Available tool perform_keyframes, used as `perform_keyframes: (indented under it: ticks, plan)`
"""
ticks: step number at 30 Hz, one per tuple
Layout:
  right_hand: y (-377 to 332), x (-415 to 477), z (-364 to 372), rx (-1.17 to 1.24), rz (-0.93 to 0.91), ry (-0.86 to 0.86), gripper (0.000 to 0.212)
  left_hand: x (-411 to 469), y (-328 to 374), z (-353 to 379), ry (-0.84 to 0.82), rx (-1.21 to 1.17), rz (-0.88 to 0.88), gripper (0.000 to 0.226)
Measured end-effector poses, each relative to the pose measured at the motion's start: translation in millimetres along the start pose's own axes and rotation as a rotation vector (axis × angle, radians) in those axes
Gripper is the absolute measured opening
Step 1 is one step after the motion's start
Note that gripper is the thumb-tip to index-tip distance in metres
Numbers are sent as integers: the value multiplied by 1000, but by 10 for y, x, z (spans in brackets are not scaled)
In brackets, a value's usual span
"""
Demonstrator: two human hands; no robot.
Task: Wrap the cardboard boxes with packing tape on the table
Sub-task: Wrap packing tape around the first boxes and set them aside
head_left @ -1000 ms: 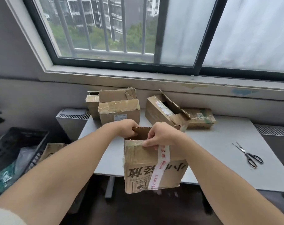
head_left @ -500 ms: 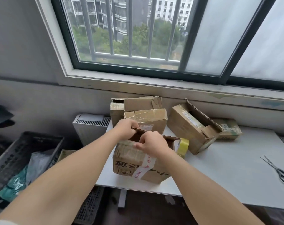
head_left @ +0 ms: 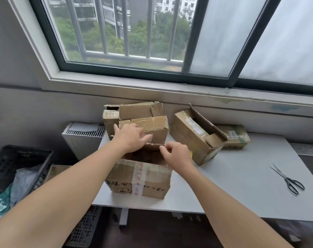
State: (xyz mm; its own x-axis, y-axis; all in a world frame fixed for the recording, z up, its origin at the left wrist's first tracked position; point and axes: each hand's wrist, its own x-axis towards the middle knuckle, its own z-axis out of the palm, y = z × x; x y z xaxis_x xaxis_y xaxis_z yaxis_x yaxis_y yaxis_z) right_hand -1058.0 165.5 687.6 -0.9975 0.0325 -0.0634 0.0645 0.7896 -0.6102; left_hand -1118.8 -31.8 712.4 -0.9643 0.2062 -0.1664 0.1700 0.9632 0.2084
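Note:
A worn cardboard box [head_left: 139, 178] with a strip of white, red-printed tape down its front stands with its top open on the near left part of the grey table [head_left: 232, 185]. My left hand [head_left: 129, 138] reaches over the box, its fingers stretched out on the far flap. My right hand [head_left: 175, 154] pinches the right end of that far flap's edge. A sliver of a yellowish tape roll [head_left: 191, 154] shows just behind my right hand; the rest of it is hidden.
Stacked boxes [head_left: 143, 122] stand behind the open box, a tilted open box [head_left: 193, 136] to the right, and a flat box [head_left: 236, 136] beyond it. Scissors [head_left: 288, 179] lie at the table's right. A black crate [head_left: 17, 161] and white heater [head_left: 82, 138] stand left.
The box went from hanging over the table's near edge to standing on the table. Both hands left its near side for the far flap.

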Motion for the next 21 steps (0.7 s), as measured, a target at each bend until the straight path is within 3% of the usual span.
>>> perform_keyframes:
  ticks: [4, 8, 14, 18, 21]
  plan:
    - [694, 164, -287, 147, 222, 83, 30, 138, 576, 141, 6, -126, 182, 38]
    - [1257, 298, -369, 320, 329, 118, 32, 320, 1160, 353, -11, -211, 267, 31]
    - [1824, 425, -230, 376, 403, -43, 6, 583, 1682, 507, -56, -219, 235, 24]
    - [1986, 536, -80, 379, 441, -132, 27, 752, 1737, 441, -42, -319, 133, 24]
    - [1948, 617, -45, 389, 440, -181, 62, 825, 1680, 368, -59, -303, 120, 27]
